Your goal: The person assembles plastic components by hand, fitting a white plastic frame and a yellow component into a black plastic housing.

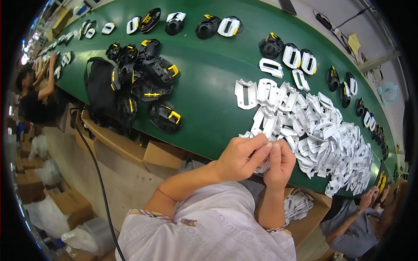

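My left hand (pixel 241 159) and my right hand (pixel 279 166) meet in front of my chest, at the near edge of the green table. Both are closed, with thumbs and fingertips pinched together. Whatever they hold, if anything, is hidden by the fingers. Just beyond and to the right of them spreads a big heap of white plastic frame pieces (pixel 335 135). A few loose white frames (pixel 246 94) lie at the heap's far left side. Farther left sits a cluster of black plastic shells with yellow clips (pixel 165 117).
Along the far side of the green table (pixel 204 82) stand black shells with white frames fitted (pixel 229 27). A black bag (pixel 102 89) lies at the left. Below the right edge is a carton of white pieces (pixel 298 204). Co-workers sit at far left and lower right; a black cable (pixel 98 169) hangs left.
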### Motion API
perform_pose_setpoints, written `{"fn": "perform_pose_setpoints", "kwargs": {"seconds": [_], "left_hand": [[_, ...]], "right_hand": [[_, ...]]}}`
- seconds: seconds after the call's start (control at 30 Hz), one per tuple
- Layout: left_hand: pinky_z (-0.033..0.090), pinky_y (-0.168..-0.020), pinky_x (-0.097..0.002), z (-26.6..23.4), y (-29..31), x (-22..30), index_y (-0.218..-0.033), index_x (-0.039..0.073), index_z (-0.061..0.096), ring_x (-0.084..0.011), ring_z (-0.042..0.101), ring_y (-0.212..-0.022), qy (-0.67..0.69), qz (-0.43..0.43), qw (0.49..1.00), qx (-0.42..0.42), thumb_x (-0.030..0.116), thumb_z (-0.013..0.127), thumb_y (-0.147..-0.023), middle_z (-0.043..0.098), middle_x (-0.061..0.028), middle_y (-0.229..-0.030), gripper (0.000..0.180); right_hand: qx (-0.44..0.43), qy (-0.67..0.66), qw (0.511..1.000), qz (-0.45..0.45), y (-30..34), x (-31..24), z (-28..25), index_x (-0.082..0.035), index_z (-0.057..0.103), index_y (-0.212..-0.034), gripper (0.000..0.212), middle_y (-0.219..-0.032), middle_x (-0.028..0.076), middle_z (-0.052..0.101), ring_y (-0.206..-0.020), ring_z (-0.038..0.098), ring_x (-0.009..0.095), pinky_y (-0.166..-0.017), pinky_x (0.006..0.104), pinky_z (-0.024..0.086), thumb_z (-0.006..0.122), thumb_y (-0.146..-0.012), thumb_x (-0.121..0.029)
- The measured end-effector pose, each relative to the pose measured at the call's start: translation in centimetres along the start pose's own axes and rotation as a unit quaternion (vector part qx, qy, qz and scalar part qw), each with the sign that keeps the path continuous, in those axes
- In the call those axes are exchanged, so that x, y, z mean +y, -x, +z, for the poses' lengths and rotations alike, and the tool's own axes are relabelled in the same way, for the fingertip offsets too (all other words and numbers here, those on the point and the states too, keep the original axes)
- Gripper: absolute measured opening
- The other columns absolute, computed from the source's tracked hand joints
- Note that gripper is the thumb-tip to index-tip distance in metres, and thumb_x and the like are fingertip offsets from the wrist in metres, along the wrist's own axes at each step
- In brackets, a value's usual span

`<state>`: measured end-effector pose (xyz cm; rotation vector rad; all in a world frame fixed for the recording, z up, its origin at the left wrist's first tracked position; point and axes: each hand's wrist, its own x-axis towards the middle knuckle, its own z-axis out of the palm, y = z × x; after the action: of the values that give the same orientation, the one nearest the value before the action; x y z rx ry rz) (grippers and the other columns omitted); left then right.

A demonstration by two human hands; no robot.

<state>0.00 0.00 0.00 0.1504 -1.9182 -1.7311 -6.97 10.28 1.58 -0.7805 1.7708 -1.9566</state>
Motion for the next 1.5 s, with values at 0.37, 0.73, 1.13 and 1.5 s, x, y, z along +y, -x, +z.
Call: {"fn": "perform_pose_setpoints", "kwargs": {"seconds": [0.37, 0.73, 1.13, 1.5], "left_hand": [[0.038, -0.047, -0.0246, -0.4, 0.0, 0.8, -0.08, 0.0, 0.049, -0.0106, 0.045, -0.05, -0.01, 0.025, 0.999, 0.018, 0.008, 0.045, -0.091, 0.049, -0.005, -0.06, 0.014], [0.04, -0.044, -0.0275, 0.7, 0.5, 0.6, -0.085, 0.0, 0.05, -0.0175, 0.051, -0.045, -0.051, 0.022, 0.997, 0.06, 0.006, 0.045, -0.09, 0.052, -0.009, -0.057, 0.009], [0.041, -0.044, -0.0326, 0.9, 0.4, 0.2, -0.082, 0.001, 0.05, -0.0269, 0.054, -0.047, -0.02, -0.008, 0.999, 0.046, 0.006, 0.046, -0.088, 0.052, -0.011, -0.058, 0.009], [0.041, -0.045, -0.0325, 1.1, 0.5, 0.3, -0.083, 0.002, 0.052, -0.0292, 0.055, -0.05, -0.082, 0.024, 0.996, 0.0, 0.009, 0.046, -0.089, 0.053, -0.0111, -0.061, 0.01]], "right_hand": [[0.101, 0.168, 0.968, -0.158, 0.6, 0.9, 1.5, -0.003, 0.043, -0.061, 0.028, -0.052, 0.003, 0.043, -0.044, 0.036, 0.009, -0.04, 0.0258, 0.026, 0.046, -0.088, -0.01], [0.102, 0.08, 0.989, -0.077, 1.1, 2.6, 1.2, 0.0, 0.045, -0.069, 0.031, -0.056, 0.002, 0.043, -0.05, 0.032, 0.006, -0.045, 0.0226, 0.025, 0.038, -0.093, -0.018], [0.117, 0.394, 0.885, -0.217, 1.4, 2.0, 1.0, 0.003, 0.05, -0.076, 0.032, -0.058, 0.007, 0.043, -0.05, 0.038, 0.015, -0.046, 0.0304, 0.029, 0.039, -0.093, -0.022], [0.106, 0.129, 0.982, -0.088, 1.8, 2.4, 0.7, -0.002, 0.042, -0.068, 0.035, -0.062, -0.001, 0.037, -0.056, 0.032, 0.007, -0.049, 0.0247, 0.025, 0.033, -0.095, -0.022]]}}
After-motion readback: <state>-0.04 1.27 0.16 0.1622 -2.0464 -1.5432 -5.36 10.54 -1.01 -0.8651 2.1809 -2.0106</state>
